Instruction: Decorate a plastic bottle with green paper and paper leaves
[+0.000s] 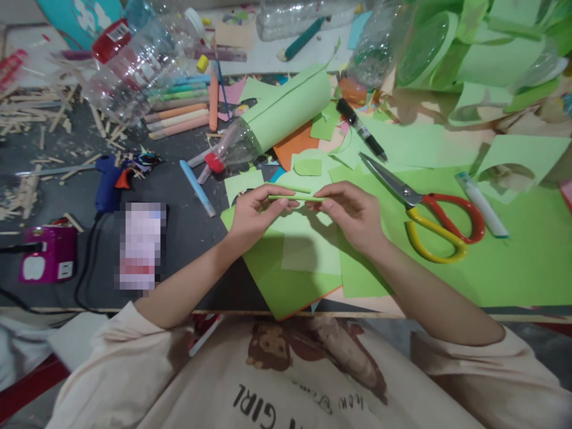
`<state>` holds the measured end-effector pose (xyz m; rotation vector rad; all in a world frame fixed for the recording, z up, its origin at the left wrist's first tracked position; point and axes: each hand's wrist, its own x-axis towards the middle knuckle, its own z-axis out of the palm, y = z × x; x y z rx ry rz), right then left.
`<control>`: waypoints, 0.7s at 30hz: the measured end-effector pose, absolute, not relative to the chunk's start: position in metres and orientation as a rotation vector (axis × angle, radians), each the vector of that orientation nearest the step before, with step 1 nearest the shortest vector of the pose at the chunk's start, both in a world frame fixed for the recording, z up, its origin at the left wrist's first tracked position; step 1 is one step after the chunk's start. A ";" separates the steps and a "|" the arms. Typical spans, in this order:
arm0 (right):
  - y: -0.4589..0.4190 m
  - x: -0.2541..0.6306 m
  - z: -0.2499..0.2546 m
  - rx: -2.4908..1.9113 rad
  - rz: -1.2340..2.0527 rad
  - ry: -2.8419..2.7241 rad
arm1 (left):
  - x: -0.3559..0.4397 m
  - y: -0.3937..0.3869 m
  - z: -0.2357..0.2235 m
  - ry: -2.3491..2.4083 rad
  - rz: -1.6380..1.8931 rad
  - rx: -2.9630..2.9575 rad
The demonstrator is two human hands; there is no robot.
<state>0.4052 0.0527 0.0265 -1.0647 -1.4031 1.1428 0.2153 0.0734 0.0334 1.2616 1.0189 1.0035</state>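
Observation:
Between my two hands is a narrow folded strip of green paper (297,198), seen nearly edge-on above the sheets. My left hand (257,211) pinches its left end between thumb and fingers. The right end is pinched by my right hand (353,214). Under both hands lie bright green paper sheets (286,286) and a paler green piece (313,253). Just beyond the fingers rests a small green cutout with a rounded end (308,167). Scissors (411,196) with one red and one yellow handle lie spread to the right of my right hand.
A bottle wrapped in light green paper (290,110) lies ahead, with a black marker (361,130) beside it. Leftward are a blue glue gun (109,185), a phone (140,247), a purple box (48,254) and wooden sticks (31,113). A capped white tool (482,205) lies right.

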 end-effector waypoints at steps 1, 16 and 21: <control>0.053 0.406 0.026 -1.056 1.151 -1.423 | 0.215 0.073 0.034 1.028 1.005 1.267; 0.052 0.401 0.029 -1.155 0.730 -1.680 | 0.214 0.068 0.029 1.123 0.915 1.556; 0.053 0.403 0.030 -1.159 0.687 -1.706 | 0.213 0.068 0.032 1.114 0.945 1.615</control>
